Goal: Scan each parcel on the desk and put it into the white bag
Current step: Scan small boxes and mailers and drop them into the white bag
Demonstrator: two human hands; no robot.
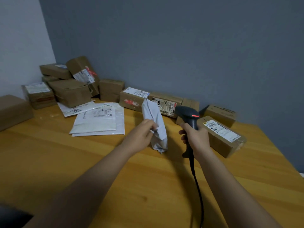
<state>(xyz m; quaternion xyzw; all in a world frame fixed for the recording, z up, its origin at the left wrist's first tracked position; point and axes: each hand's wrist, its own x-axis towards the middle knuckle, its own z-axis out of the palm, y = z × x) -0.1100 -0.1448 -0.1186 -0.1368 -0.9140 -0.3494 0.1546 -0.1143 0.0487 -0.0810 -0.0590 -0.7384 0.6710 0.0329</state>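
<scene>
My left hand (144, 132) pinches the side of a grey-white soft parcel (153, 119), held upright and slightly tilted over the wooden desk (131, 178). My right hand (195, 137) grips the handle of a dark barcode scanner (187, 115), just right of the parcel; a red light glows on the scanner's head. Its black cable (199, 191) runs down toward me. The white bag is not in view.
Brown cardboard parcels (70, 83) are piled at the back left and lined along the grey wall (166, 102). Flat white mailers (98, 120) lie left of centre. A long labelled box (222, 135) sits just right of my right hand. The desk's right edge slants away.
</scene>
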